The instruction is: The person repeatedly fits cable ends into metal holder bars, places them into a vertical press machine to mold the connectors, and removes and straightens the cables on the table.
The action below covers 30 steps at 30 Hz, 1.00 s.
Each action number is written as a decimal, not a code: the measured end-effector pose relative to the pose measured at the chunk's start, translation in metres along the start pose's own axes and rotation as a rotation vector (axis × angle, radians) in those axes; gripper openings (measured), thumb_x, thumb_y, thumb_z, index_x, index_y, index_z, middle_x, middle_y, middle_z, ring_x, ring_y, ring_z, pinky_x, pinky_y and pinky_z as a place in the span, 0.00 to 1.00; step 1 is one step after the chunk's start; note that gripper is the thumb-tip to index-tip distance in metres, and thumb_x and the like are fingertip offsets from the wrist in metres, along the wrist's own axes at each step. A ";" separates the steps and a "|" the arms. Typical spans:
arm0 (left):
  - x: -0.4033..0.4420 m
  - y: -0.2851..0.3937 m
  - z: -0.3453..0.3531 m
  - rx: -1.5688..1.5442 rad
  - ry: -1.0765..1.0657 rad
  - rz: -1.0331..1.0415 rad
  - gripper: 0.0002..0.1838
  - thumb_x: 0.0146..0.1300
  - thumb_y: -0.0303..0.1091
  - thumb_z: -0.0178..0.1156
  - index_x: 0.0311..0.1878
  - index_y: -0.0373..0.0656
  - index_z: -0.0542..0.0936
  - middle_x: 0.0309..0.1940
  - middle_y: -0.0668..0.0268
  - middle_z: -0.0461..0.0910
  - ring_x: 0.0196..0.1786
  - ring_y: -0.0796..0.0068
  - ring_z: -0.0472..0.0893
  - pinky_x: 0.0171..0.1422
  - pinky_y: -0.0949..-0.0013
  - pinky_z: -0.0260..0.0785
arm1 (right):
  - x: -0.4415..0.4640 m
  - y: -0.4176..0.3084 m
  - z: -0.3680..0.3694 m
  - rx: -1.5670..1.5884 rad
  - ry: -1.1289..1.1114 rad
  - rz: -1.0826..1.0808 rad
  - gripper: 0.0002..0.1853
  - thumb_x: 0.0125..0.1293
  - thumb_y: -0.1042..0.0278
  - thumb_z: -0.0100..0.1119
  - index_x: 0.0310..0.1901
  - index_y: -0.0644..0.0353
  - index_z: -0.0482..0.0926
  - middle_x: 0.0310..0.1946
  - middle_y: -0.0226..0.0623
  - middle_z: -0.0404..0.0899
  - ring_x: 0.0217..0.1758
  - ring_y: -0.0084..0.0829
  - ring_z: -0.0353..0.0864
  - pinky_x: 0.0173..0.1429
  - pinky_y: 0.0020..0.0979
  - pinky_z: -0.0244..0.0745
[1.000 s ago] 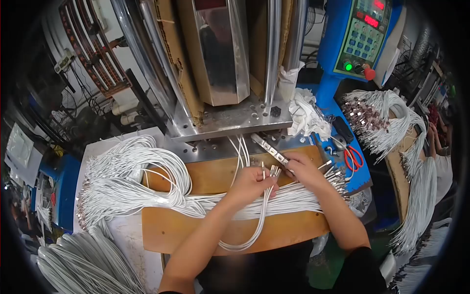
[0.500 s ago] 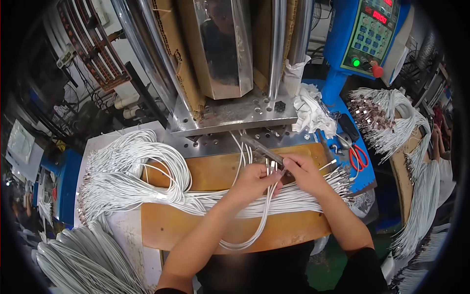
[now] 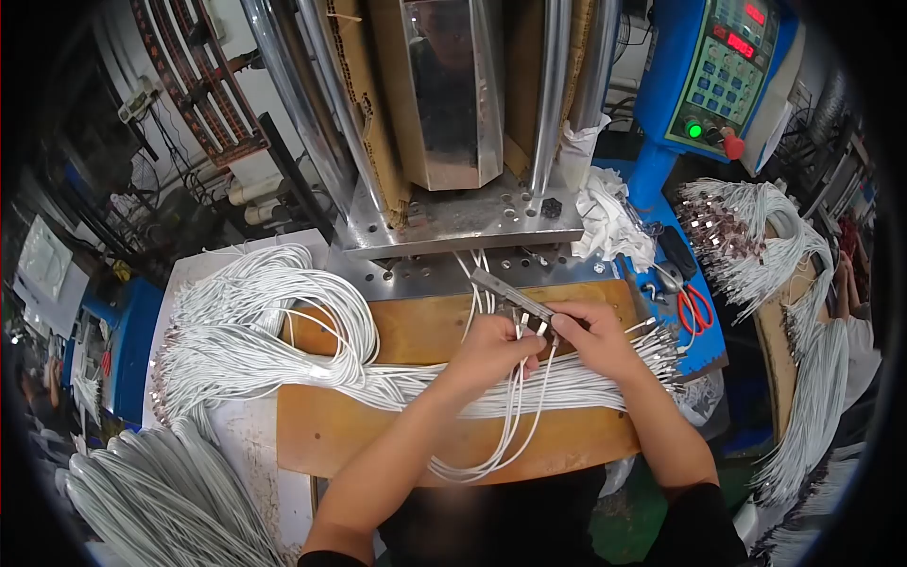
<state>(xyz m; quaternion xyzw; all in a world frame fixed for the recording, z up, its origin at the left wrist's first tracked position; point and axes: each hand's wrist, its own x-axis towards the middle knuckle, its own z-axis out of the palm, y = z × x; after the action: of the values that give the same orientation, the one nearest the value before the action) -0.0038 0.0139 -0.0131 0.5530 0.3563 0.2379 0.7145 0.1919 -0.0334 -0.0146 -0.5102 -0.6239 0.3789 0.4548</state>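
In the head view my left hand (image 3: 491,352) is closed around several white cables, their metal-tipped ends poking up past the thumb and index finger. The loops of these cables (image 3: 491,467) hang down over the amber board (image 3: 368,444). My right hand (image 3: 593,338) pinches the lower end of a narrow grey metal bar (image 3: 510,291), which slants up to the left. One cable end is at my right fingertips, at the bar's end; the fingers partly hide the contact. Beneath both hands a thick bundle of white cables (image 3: 397,389) lies across the board.
A press with a steel plate (image 3: 463,231) stands just beyond the board. Coiled cables (image 3: 312,283) lie left, more (image 3: 142,501) lower left. At right are red-handled scissors (image 3: 694,310), white cloth (image 3: 614,222), a blue control box (image 3: 723,76) and hanging cables (image 3: 803,406).
One cable has separated from the left-hand group, its end now at my right fingertips by the bar. The whole view has shifted slightly. The control box's display digits differ.
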 end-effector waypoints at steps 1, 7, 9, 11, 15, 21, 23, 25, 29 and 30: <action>0.000 -0.001 0.000 -0.011 -0.007 0.004 0.08 0.64 0.29 0.63 0.35 0.31 0.83 0.24 0.62 0.81 0.25 0.76 0.79 0.30 0.73 0.70 | -0.001 0.000 0.000 0.021 -0.003 0.027 0.13 0.71 0.71 0.57 0.53 0.68 0.82 0.34 0.27 0.82 0.35 0.16 0.75 0.40 0.21 0.71; -0.009 0.011 0.000 -0.169 0.009 -0.001 0.09 0.66 0.30 0.63 0.36 0.30 0.82 0.25 0.61 0.82 0.27 0.75 0.81 0.31 0.72 0.73 | -0.001 0.012 -0.004 0.166 0.004 0.214 0.13 0.69 0.71 0.60 0.51 0.68 0.82 0.35 0.28 0.83 0.37 0.14 0.76 0.41 0.22 0.72; -0.011 0.010 -0.003 -0.112 0.009 0.022 0.10 0.67 0.30 0.63 0.37 0.30 0.83 0.25 0.61 0.82 0.27 0.75 0.81 0.31 0.72 0.74 | -0.001 0.001 -0.005 0.140 0.025 0.221 0.12 0.67 0.73 0.63 0.50 0.69 0.82 0.35 0.28 0.84 0.36 0.14 0.76 0.40 0.21 0.73; -0.013 0.008 -0.006 -0.001 0.015 0.074 0.10 0.68 0.30 0.62 0.38 0.30 0.83 0.25 0.61 0.82 0.28 0.75 0.82 0.31 0.72 0.74 | 0.000 -0.002 -0.006 0.127 0.034 0.223 0.12 0.66 0.73 0.64 0.49 0.69 0.82 0.35 0.28 0.84 0.36 0.14 0.76 0.40 0.21 0.73; -0.009 0.001 0.002 -0.108 0.156 0.108 0.10 0.66 0.29 0.62 0.36 0.30 0.83 0.26 0.60 0.83 0.27 0.75 0.82 0.29 0.73 0.73 | -0.002 0.001 -0.009 0.130 0.019 0.265 0.13 0.63 0.76 0.67 0.48 0.70 0.82 0.36 0.29 0.84 0.34 0.14 0.77 0.38 0.20 0.73; -0.013 0.009 -0.001 0.007 0.145 0.034 0.09 0.63 0.28 0.64 0.37 0.29 0.83 0.25 0.60 0.82 0.24 0.74 0.82 0.27 0.74 0.72 | -0.003 0.004 -0.006 0.034 -0.044 0.217 0.12 0.62 0.77 0.67 0.47 0.70 0.83 0.35 0.30 0.85 0.34 0.15 0.79 0.38 0.20 0.75; -0.011 0.009 -0.002 0.027 0.151 0.002 0.09 0.62 0.28 0.64 0.37 0.29 0.83 0.24 0.60 0.82 0.23 0.74 0.81 0.27 0.74 0.72 | -0.003 0.002 -0.008 0.036 -0.045 0.234 0.12 0.62 0.77 0.67 0.47 0.70 0.83 0.35 0.30 0.85 0.35 0.15 0.79 0.39 0.20 0.75; -0.012 0.010 -0.003 0.022 0.161 -0.017 0.09 0.62 0.28 0.64 0.38 0.29 0.83 0.25 0.60 0.82 0.24 0.73 0.82 0.28 0.73 0.73 | -0.002 -0.001 -0.007 0.068 -0.021 0.227 0.12 0.62 0.77 0.67 0.46 0.70 0.83 0.35 0.31 0.85 0.35 0.15 0.79 0.39 0.20 0.75; -0.011 0.006 0.001 -0.012 0.167 -0.024 0.09 0.63 0.28 0.64 0.38 0.29 0.82 0.26 0.60 0.83 0.26 0.73 0.82 0.30 0.73 0.74 | -0.004 0.000 -0.006 -0.024 -0.031 0.128 0.11 0.62 0.77 0.67 0.46 0.70 0.83 0.34 0.30 0.84 0.35 0.15 0.79 0.39 0.20 0.75; -0.012 0.003 0.002 -0.040 0.173 0.009 0.09 0.64 0.28 0.64 0.38 0.29 0.82 0.27 0.60 0.83 0.27 0.73 0.83 0.31 0.73 0.75 | -0.003 0.000 -0.005 -0.076 -0.044 0.076 0.11 0.62 0.77 0.67 0.46 0.70 0.83 0.34 0.30 0.84 0.34 0.15 0.78 0.38 0.21 0.74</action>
<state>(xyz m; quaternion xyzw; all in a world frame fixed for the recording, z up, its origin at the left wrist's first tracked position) -0.0099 0.0050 -0.0066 0.5175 0.4094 0.2952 0.6909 0.1970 -0.0361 -0.0141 -0.5420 -0.6279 0.3833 0.4063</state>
